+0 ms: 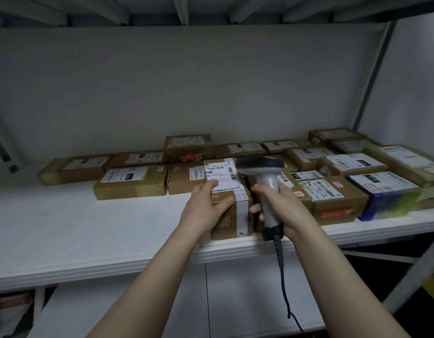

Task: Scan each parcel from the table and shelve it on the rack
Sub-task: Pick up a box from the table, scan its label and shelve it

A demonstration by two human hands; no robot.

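From the head view I am looking at a white shelf (113, 228) of the rack, with a grey upright (372, 76) rising at its back right corner. My left hand (208, 203) grasps the parcel (231, 213), a brown cardboard box: the fingers lie over its top on the white label and the thumb wraps its near left corner. The parcel sits at the front edge of the shelf, about midway along it, label facing up. My right hand (281, 206) is clenched round the grey handle of the scanner (267, 184), just beside the parcel on its right. The scanner's dark head stands over the parcel's far right corner, and I cannot tell whether they touch. Its black cable (283, 276) hangs from the handle past the front edge of the shelf. More brown boxes with labels lie flat along the back edge and fill the right half of the shelf. One brown box (333, 198) lies close behind my right hand, and a blue-sided box (386, 196) sits next to it at the front right. Something pale and crumpled (11, 311) shows below the shelf at the far left, too dim to identify.
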